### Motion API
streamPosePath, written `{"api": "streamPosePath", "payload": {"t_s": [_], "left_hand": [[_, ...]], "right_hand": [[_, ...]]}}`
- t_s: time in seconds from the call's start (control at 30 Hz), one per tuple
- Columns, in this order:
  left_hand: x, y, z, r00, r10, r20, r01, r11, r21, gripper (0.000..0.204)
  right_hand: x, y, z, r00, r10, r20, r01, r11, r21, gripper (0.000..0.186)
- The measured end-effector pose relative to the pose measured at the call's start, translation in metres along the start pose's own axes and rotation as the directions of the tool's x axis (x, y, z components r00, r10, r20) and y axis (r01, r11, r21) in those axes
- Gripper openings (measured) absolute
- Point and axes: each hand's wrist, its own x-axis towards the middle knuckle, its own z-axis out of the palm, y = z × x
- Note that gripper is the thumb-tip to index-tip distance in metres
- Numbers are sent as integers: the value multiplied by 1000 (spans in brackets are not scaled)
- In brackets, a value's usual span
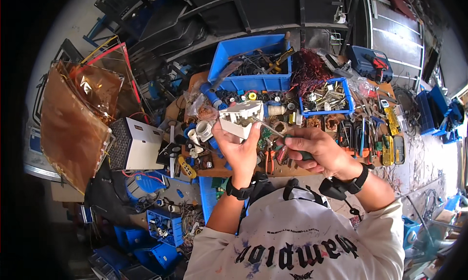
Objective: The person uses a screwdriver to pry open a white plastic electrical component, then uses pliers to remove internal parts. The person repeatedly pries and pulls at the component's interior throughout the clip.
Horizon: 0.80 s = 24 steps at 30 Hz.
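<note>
- A white plastic housing (235, 128) was gripped by the left hand (240, 152), thumb and fingers closed about its sides, and was held raised above the cluttered wooden bench (207, 172).
- A smooth side of the housing was turned toward the person, and moulded recesses were seen along its upper part.
- A screwdriver (271, 128) was gripped by the right hand (316, 151), its dark green handle enclosed by the curled fingers.
- The shaft was pointed leftward at the housing's right side; whether the tip was in contact could not be told.
- 2 black bands were worn, 1 on each wrist.
- Beneath the shaft, orange-handled pliers (269, 161) were laid on the bench.
- Beyond the hands, tools and wires were held in a large blue crate (253, 82), and screws in a smaller blue tray (327, 111) to its right.
- At the left, a yellow handheld device (186, 167) was placed near the bench's edge.
</note>
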Motion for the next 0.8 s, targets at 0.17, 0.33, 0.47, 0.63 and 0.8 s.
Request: {"api": "streamPosePath", "payload": {"t_s": [0.17,0.33,0.47,0.63,0.8], "left_hand": [[2,-2,1,999,22,31,-23,1000,18,66],[-1,-2,-2,996,-56,71,53,997,52,67],[3,5,1,996,-81,45,80,996,27,67],[6,18,3,996,-58,73,57,998,18,66],[3,21,1,993,-46,107,49,999,-22,64]], "right_hand": [[5,7,-14,998,7,70,-13,996,93,24],[-4,-12,-23,918,-397,-21,285,693,-663,31],[-17,-22,-6,805,-591,50,245,254,-935,29],[-38,-23,13,715,-686,136,193,7,-981,28],[-50,-51,19,809,-570,141,224,77,-971,25]]}}
